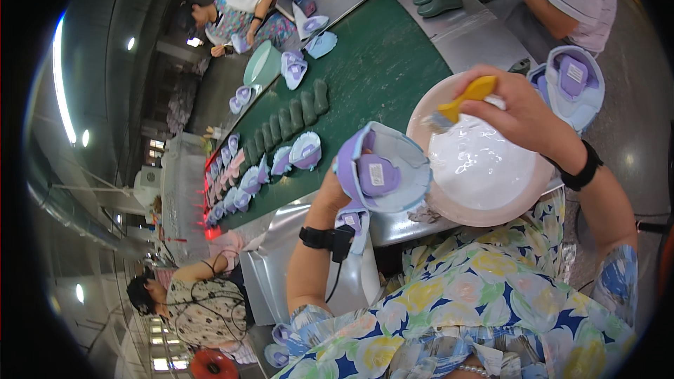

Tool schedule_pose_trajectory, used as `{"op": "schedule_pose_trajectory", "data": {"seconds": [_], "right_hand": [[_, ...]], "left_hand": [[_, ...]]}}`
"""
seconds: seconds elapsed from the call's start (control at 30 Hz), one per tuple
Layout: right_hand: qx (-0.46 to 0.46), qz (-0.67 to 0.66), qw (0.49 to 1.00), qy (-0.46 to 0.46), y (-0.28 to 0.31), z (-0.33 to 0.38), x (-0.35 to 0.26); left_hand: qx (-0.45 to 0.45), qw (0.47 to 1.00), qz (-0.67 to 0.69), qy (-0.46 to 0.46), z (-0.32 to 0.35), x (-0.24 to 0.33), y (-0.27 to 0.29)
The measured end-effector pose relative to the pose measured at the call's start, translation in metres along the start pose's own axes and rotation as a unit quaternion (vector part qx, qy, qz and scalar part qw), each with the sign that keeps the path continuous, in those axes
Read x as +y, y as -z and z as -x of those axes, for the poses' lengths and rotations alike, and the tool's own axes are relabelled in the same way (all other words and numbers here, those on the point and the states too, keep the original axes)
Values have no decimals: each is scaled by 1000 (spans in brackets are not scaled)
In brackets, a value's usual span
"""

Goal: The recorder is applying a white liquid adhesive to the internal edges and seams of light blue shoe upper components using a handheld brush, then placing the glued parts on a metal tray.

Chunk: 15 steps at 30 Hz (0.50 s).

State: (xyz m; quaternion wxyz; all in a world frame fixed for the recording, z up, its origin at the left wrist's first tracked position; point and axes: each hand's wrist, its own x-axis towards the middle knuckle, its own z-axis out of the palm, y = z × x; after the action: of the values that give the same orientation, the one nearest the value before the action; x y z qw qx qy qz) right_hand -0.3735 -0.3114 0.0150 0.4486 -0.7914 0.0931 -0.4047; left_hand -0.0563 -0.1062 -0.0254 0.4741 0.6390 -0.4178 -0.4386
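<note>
My left hand [328, 195] is closed around a purple and light-blue shoe upper [406, 168], its opening and a white label facing me. My right hand [516, 107] grips a brush with a yellow handle [477, 92], fingers wrapped round it. The bristles point down and left, above the left side of a pale pink basin [528, 212] of white liquid [484, 168]. Brush and shoe upper are apart. Below my left hand lies another purple shoe upper [351, 220], partly hidden. A further upper [572, 81] sits right of the basin.
A green conveyor belt [382, 49] carries several dark green shoe pieces [295, 114] and purple uppers [305, 149]. Green shoes [439, 1] stand on the metal table beyond. Co-workers sit at far left [242, 17], lower left [200, 302] and upper right [572, 0]. A light-green basin [262, 63] stands across the belt.
</note>
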Motion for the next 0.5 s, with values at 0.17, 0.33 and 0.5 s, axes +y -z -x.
{"op": "schedule_pose_trajectory", "data": {"seconds": [0.17,0.33,0.5], "right_hand": [[5,46,999,21,0,-2,-6],[85,60,990,-99,3,19,-6],[123,-38,964,-233,-21,34,8]], "left_hand": [[4,996,80,-44,-11,10,-48],[117,974,143,-132,-10,6,-76],[211,945,-64,-243,-14,-33,-72]]}}
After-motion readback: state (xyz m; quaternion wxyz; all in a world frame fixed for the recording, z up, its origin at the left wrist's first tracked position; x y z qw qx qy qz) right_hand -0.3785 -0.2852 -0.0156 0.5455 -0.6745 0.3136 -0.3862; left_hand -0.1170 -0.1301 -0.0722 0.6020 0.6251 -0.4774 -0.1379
